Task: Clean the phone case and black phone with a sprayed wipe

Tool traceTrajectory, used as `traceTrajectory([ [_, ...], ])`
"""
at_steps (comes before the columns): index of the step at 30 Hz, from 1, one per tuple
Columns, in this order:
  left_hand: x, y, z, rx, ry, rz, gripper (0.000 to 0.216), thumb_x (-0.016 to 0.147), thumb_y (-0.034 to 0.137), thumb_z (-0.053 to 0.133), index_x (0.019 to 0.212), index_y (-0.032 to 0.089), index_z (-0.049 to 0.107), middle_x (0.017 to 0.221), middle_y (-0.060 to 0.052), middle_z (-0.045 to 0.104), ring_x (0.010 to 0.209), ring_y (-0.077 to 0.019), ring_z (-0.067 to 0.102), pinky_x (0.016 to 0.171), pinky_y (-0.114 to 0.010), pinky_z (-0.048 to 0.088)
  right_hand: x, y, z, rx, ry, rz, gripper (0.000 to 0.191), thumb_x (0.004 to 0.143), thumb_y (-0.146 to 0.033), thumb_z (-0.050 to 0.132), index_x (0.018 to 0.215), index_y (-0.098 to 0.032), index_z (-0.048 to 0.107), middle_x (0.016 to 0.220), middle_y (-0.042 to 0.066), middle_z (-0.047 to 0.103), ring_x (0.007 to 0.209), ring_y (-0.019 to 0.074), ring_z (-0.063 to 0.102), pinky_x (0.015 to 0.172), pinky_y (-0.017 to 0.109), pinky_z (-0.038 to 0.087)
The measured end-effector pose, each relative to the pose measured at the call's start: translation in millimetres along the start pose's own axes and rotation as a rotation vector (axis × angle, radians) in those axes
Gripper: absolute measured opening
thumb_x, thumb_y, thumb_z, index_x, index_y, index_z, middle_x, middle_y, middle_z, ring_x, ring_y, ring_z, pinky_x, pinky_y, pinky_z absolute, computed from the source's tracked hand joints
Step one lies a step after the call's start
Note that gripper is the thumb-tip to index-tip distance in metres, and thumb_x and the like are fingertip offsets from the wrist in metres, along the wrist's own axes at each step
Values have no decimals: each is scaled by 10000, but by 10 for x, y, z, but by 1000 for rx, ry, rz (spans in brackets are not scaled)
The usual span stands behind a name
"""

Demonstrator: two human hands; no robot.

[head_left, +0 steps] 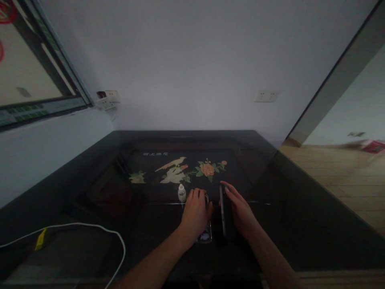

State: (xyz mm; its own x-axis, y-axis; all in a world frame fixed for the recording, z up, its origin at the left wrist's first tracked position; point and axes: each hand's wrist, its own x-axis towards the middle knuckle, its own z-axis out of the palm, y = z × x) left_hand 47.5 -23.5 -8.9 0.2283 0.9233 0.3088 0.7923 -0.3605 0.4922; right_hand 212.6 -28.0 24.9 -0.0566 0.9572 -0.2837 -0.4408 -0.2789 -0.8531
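My right hand (240,212) is closed around a dark phone (224,210), which stands on its long edge with its narrow side toward me. My left hand (197,212) lies over a clear-rimmed phone case (205,237) with a pale flower pattern, its fingers curled about the upper part. The lower end of the case shows below the palm; the rest is covered. Just left of those fingers, a small white-capped bottle (181,193) stands upright on the glossy black table (144,233).
A white cable (99,227) with a yellow tag (40,239) loops over the table's left front. Bird and flower decoration (207,168) marks the tabletop. Wall sockets (266,96) sit above the far edge. A window (36,60) is at left, a wooden floor (339,176) at right.
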Motion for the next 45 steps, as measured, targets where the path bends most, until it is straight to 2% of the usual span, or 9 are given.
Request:
traceTrajectory([
  [7, -57, 65, -311, -354, -21, 175, 397, 990, 252, 509, 1385, 231, 482, 1348, -129, 561, 1294, -271, 529, 1124, -506, 430, -10, 22, 27, 26, 2, -10, 533, 760, -565, 814, 1174, -267, 660, 729, -36, 666, 604, 152, 608, 524, 234, 472],
  [11, -114, 99, -451, -469, -178, 323, 1289, 600, 542, 917, 1607, 239, 172, 1628, -204, 279, 1502, -399, 295, 1194, -605, 332, -52, 57, 61, 42, -45, 47, 451, 729, -540, 842, 1030, -250, 672, 699, -36, 633, 548, 122, 540, 464, 194, 379],
  [14, -115, 146, -429, -391, -230, 390, 1532, 463, 613, 950, 1632, 223, 40, 1685, -222, 137, 1556, -430, 138, 1229, -662, 214, -78, 71, 103, 144, -126, 132, 398, 718, -532, 847, 826, -207, 645, 594, -55, 532, 491, 91, 444, 456, 179, 345],
  [20, -56, 230, -435, -334, -188, 467, 1482, 493, 638, 918, 1625, 212, 61, 1672, -213, 213, 1542, -428, 204, 1249, -675, 87, -140, 43, 190, 259, -177, 215, 397, 703, -518, 821, 674, -180, 614, 510, -63, 458, 457, 87, 396, 454, 198, 353],
  [25, -50, 257, -489, -272, -198, 501, 1417, 531, 667, 871, 1612, 195, 86, 1653, -227, 253, 1516, -421, 268, 1243, -676, 16, -218, 44, 202, 181, -48, 147, 352, 732, -528, 791, 787, -196, 689, 621, -11, 645, 578, 171, 615, 594, 278, 518],
  [32, 2, 329, -566, -265, -218, 472, 1404, 489, 618, 897, 1615, 206, 166, 1615, -204, 298, 1483, -422, 292, 1226, -607, 199, -173, 98, 50, 4, -73, 2, 545, 835, -676, 675, 1113, -216, 760, 994, 79, 791, 1025, 299, 722, 880, 417, 577],
  [36, 62, 326, -559, -245, -260, 456, 1422, 444, 597, 923, 1614, 231, 203, 1589, -194, 337, 1463, -439, 313, 1209, -612, 212, -123, 34, -205, -312, -10, -197, 520, 885, -676, 628, 1146, -240, 739, 1076, 68, 770, 1088, 279, 697, 954, 437, 548],
  [42, 140, 299, -452, -170, -301, 443, 1397, 408, 561, 937, 1594, 232, 275, 1557, -209, 377, 1439, -465, 335, 1186, -638, 207, -173, -188, -481, -917, 39, -497, 301, 1000, -440, 522, 943, -199, 694, 900, 68, 735, 832, 220, 694, 744, 328, 556],
  [45, 174, 303, -389, -74, -353, 431, 1405, 405, 614, 917, 1591, 201, 288, 1554, -229, 374, 1424, -480, 341, 1175, -649, 203, -177, -206, -602, -1126, 43, -663, 212, 962, -266, 501, 1014, -194, 694, 996, 92, 740, 922, 233, 691, 828, 368, 557],
])
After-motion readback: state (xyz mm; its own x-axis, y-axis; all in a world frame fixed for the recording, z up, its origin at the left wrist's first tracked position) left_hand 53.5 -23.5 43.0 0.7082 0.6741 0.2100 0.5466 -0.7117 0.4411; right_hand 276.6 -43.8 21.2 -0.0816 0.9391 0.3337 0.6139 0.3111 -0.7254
